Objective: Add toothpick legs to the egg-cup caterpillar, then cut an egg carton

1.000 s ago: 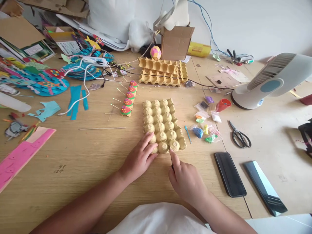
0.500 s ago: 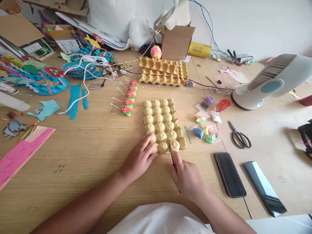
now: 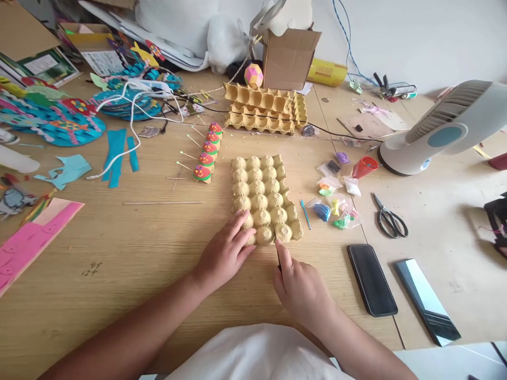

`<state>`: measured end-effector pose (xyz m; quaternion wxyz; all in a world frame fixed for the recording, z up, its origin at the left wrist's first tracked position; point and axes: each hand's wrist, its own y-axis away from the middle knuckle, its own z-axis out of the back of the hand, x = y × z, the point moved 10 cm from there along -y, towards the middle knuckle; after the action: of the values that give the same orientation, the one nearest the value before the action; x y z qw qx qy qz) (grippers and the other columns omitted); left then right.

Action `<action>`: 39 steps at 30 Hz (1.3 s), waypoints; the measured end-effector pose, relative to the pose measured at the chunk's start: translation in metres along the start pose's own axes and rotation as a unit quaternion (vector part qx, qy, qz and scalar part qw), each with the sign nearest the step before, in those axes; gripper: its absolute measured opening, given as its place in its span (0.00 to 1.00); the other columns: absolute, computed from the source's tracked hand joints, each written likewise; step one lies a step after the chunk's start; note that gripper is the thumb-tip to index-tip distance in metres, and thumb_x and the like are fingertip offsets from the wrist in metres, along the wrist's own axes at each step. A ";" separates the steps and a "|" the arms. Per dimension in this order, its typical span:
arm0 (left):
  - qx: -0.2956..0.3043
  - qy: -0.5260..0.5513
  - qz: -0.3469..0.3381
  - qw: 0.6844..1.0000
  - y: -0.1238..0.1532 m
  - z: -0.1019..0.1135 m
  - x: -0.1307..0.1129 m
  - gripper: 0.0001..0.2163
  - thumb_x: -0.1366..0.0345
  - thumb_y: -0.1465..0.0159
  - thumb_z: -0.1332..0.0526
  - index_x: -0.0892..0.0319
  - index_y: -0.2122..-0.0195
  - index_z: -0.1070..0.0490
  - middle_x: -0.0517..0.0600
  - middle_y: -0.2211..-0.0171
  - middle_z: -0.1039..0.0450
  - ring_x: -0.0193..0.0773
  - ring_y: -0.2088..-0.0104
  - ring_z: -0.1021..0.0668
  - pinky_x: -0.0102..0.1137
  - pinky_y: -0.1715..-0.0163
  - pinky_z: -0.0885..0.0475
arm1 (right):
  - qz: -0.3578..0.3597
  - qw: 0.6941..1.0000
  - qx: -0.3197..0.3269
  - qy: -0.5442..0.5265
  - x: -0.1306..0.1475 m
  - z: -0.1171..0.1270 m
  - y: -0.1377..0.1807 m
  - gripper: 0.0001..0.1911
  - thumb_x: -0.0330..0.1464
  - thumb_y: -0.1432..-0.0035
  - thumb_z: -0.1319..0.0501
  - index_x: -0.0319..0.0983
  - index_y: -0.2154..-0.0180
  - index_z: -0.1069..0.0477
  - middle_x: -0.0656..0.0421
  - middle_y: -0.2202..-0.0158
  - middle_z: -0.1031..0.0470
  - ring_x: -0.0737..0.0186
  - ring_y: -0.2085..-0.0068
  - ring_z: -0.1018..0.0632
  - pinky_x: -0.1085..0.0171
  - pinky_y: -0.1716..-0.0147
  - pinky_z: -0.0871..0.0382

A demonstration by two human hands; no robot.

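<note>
The egg carton (image 3: 259, 201) lies cup-bottoms up on the wooden table (image 3: 158, 237), directly ahead. The left hand (image 3: 222, 249), fingers slightly spread, rests on its near-left corner. The right hand (image 3: 304, 290) curls around a slim dark tool (image 3: 279, 259), index finger extended, at the near edge. Scissors (image 3: 390, 219) lie farther right.

The bare left forearm (image 3: 134, 322) slants from the near left toward the middle, its wrist (image 3: 196, 279) nearly straight. The bare left hand (image 3: 224, 250) is back upward, fingers (image 3: 242, 237) slightly apart and pointing far and right. The bare right forearm (image 3: 364, 340) slants from the near right. The bare right hand (image 3: 303, 287) is curled, index finger (image 3: 284, 253) extended toward the far left.
</note>
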<state>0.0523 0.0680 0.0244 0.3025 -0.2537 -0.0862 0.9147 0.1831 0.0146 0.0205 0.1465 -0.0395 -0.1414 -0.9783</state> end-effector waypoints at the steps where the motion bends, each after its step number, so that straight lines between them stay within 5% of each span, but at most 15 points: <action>1: 0.001 -0.002 0.001 1.000 0.000 0.000 0.000 0.13 0.64 0.29 0.44 0.57 0.45 0.32 0.58 0.29 0.48 0.50 0.28 0.43 0.47 0.32 0.36 | 0.000 1.000 -0.003 0.003 0.000 0.001 0.003 0.29 0.28 0.32 0.52 0.27 0.32 0.47 0.55 0.66 0.19 0.56 0.71 0.19 0.59 0.76 0.39; 13: 0.005 0.001 0.007 1.000 0.000 0.000 0.002 0.13 0.64 0.29 0.44 0.56 0.45 0.31 0.57 0.29 0.48 0.51 0.29 0.42 0.49 0.33 0.35 | -0.005 1.000 0.011 0.002 0.000 0.001 0.000 0.29 0.29 0.33 0.52 0.26 0.33 0.47 0.53 0.66 0.18 0.56 0.69 0.18 0.60 0.75 0.35; 31: 0.000 -0.010 0.000 1.000 0.001 0.000 0.000 0.13 0.64 0.29 0.44 0.58 0.45 0.31 0.58 0.29 0.47 0.51 0.29 0.42 0.48 0.33 0.35 | 0.002 1.000 -0.014 -0.015 -0.005 0.003 0.006 0.27 0.29 0.33 0.52 0.28 0.34 0.46 0.56 0.70 0.19 0.57 0.74 0.21 0.61 0.78 0.46; 39: -0.002 -0.001 0.002 1.000 0.000 0.000 0.001 0.12 0.65 0.29 0.44 0.57 0.45 0.31 0.58 0.29 0.47 0.51 0.29 0.42 0.48 0.33 0.34 | -0.013 1.000 -0.005 -0.018 -0.004 0.001 -0.001 0.37 0.28 0.34 0.52 0.30 0.28 0.60 0.58 0.70 0.19 0.58 0.74 0.21 0.62 0.77 0.41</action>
<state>0.0518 0.0685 0.0241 0.3000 -0.2531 -0.0876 0.9156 0.1865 0.0169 0.0205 0.1309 -0.0563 -0.1400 -0.9798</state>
